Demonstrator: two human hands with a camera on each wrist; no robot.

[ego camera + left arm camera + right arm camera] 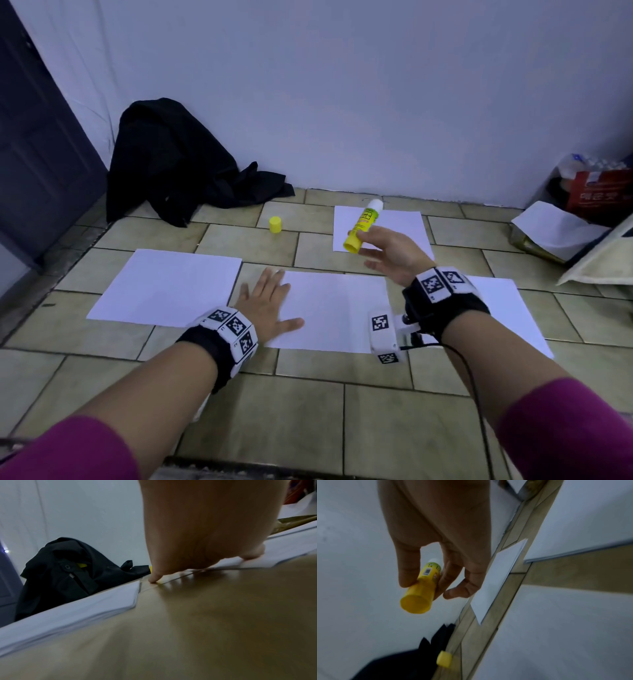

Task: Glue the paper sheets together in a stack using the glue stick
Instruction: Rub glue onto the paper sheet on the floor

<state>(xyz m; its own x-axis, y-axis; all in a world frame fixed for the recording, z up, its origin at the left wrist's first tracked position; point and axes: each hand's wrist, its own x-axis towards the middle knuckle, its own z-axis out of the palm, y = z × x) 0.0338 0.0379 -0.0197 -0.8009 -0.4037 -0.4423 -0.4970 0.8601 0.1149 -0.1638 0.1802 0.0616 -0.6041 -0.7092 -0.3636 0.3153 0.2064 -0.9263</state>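
Right hand (390, 255) pinches the uncapped glue stick (363, 226) (cap (275, 224) on floor); left hand (265, 305) flat on middle sheet (339, 308).

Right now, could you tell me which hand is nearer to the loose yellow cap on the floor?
Left. The left hand lies flat on the middle sheet, just below the cap; the right hand, holding the glue stick, is farther right.

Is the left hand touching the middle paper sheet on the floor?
Touching. In the head view, the left hand lies flat, fingers spread, on the left edge of the middle paper sheet; its thumb rests on the paper.
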